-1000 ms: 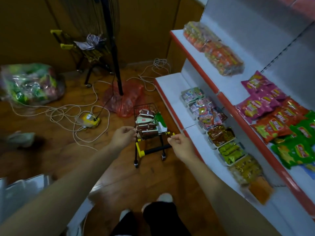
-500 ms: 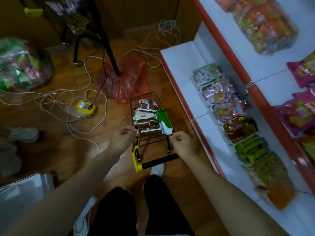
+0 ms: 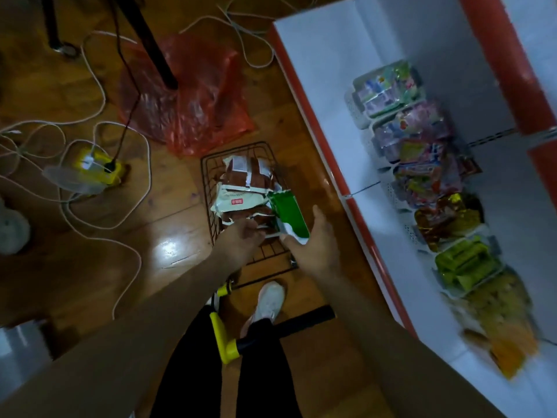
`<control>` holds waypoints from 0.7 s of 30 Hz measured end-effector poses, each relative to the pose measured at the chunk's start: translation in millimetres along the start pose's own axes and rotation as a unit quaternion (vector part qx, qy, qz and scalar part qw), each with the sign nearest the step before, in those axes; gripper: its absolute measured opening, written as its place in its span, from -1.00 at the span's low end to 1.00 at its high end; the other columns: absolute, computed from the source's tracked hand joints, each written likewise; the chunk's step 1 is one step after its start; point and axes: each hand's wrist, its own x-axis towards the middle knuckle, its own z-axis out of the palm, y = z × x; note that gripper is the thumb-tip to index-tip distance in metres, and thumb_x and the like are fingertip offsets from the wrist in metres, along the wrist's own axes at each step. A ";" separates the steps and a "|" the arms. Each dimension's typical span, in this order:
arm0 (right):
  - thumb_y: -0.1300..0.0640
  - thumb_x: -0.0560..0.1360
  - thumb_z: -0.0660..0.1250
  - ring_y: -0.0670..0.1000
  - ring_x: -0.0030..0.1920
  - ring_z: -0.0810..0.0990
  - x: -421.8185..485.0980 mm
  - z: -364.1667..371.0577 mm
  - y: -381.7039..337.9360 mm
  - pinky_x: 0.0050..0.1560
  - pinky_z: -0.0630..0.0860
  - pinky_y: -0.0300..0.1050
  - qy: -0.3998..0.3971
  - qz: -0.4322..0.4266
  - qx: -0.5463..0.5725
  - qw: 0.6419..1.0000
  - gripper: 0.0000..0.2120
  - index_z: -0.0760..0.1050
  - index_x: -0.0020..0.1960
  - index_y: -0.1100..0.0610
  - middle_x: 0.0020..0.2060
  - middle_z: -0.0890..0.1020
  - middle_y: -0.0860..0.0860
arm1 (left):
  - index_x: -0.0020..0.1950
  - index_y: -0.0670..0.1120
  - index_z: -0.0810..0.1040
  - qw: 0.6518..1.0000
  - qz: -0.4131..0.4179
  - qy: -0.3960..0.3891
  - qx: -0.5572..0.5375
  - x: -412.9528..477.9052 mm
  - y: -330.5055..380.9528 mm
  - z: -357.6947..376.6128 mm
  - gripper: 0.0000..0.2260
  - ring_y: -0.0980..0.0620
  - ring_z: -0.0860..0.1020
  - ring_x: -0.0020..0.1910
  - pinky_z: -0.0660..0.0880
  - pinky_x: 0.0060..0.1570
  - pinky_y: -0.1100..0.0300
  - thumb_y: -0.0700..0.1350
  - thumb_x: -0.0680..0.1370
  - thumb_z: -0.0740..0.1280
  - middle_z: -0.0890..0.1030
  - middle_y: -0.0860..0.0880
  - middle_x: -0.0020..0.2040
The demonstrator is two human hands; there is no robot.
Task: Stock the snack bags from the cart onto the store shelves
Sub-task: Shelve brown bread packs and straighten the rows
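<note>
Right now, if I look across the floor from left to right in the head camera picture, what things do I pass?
Yellow power strip → red plastic bag → green snack bag in the wire cart → snack trays on the white shelf.

We count one wire cart [image 3: 206, 188], one green snack bag [image 3: 287, 214], one white snack bag [image 3: 238, 200], one red plastic bag [image 3: 196, 101].

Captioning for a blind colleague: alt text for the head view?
Both hands reach into a wire cart of snacks: left hand at the brown bags, right hand open beside a green bag. A stocked white shelf stands to the right.
</note>
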 end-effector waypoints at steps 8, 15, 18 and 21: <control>-0.07 0.36 0.49 0.12 0.46 0.27 55.8 50.4 24.7 0.35 0.35 0.11 -0.013 0.017 -0.006 1.000 -0.02 -0.05 0.55 0.05 0.48 0.25 0.07 | 0.27 -0.06 0.47 0.985 0.031 0.080 0.149 62.8 -42.4 -15.0 -0.68 -0.10 0.53 0.17 0.50 0.13 0.02 -0.10 0.52 0.33 0.54 -0.10 0.22; 0.12 0.53 0.32 0.09 0.17 0.54 59.3 47.2 26.4 0.11 0.52 0.06 0.030 0.012 -0.037 0.999 -0.54 0.27 0.38 0.08 0.18 0.55 0.07 | 0.33 -0.08 0.42 0.988 0.026 0.008 0.154 64.1 -38.6 -20.2 -0.64 -0.09 0.52 0.18 0.48 0.10 0.12 -0.06 0.55 0.32 0.52 -0.08 0.27; 0.15 0.51 0.34 0.03 0.07 0.55 47.3 36.7 16.4 0.05 0.54 0.01 0.058 0.011 0.016 0.998 -0.58 0.35 0.33 0.08 0.10 0.57 0.03 | 0.34 -0.06 0.40 0.991 0.023 -0.016 0.131 55.5 -28.9 -19.9 -0.61 -0.06 0.54 0.16 0.49 0.11 0.12 -0.03 0.54 0.33 0.54 -0.07 0.26; 0.20 0.48 0.36 -0.03 -0.05 0.56 35.5 22.8 11.4 -0.11 0.57 -0.10 0.048 0.033 0.124 0.991 -0.62 0.41 0.28 0.07 -0.04 0.55 -0.03 | 0.37 -0.04 0.35 0.998 0.009 -0.033 0.057 50.1 -17.7 -20.4 -0.56 -0.04 0.53 0.18 0.45 -0.01 0.17 0.02 0.53 0.34 0.51 -0.03 0.25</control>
